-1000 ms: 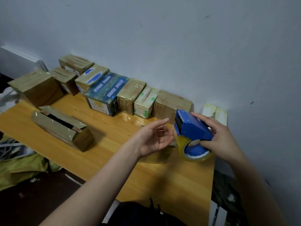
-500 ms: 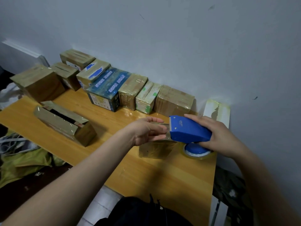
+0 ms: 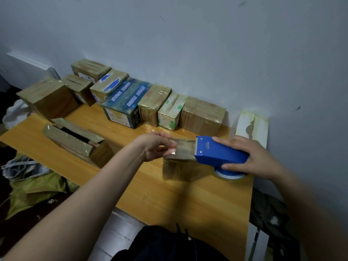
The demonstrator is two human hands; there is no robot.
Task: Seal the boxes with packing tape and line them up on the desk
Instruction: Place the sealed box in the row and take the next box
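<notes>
At the centre of the frame the small brown cardboard box (image 3: 180,169) sits on the yellow wooden table (image 3: 169,202). The left hand (image 3: 156,146) pinches the free end of a strip of clear tape (image 3: 185,147) with curled fingers, and the right hand (image 3: 250,157) wraps around the blue plastic tape dispenser (image 3: 220,153) at the box's right edge. The likely trouble is the box sliding or tipping toward the dispenser if the pull outruns the pinch (the strip would then wrinkle or fold onto itself). A skewed pull could also miss the flap seam.

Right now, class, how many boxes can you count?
11 boxes: six along the wall, two far left, one open front-left, one at the tape dispenser, one pale far right. More may be hidden.
</notes>
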